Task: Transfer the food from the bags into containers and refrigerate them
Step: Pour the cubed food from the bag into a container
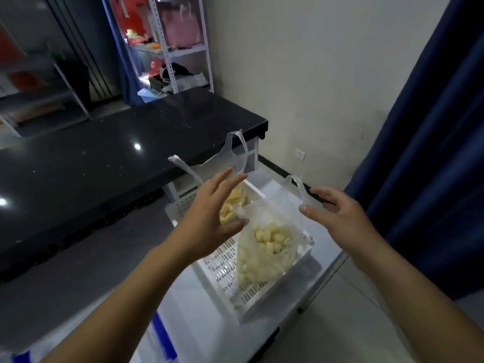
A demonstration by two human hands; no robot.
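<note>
- While both bare arms reach forward over a white perforated plastic basket (222, 273), the left hand (209, 218) hovers with fingers straight and spread, its thumb just beside the left edge of a clear thin plastic bag of pale cream diced food (267, 247); whether the thumb touches the film cannot be told.
- The right hand (337, 216) is also spread and loosely relaxed on the bag's right side, its thumb tip close to the twisted right handle loop (298, 187); contact cannot be told, and no finger is curled round the loop.
- That bag stands upright in the near half of the basket, between the two hands and slightly below them, its mouth gaping upward.
- Behind the left hand, a second clear plastic bag of yellow food pieces (233, 203) sits in the far half of the basket, partly hidden by the fingers, its two handle loops sticking up.
- The basket rests on a white flat-topped unit (199, 305), which stands just beside a glossy black countertop (104, 153).
- A dark blue curtain (432, 153) hangs at the right; a white metal shelf rack (180, 48) stands in the background.
- No brand, label or legible writing shows on either bag or on the basket.
</note>
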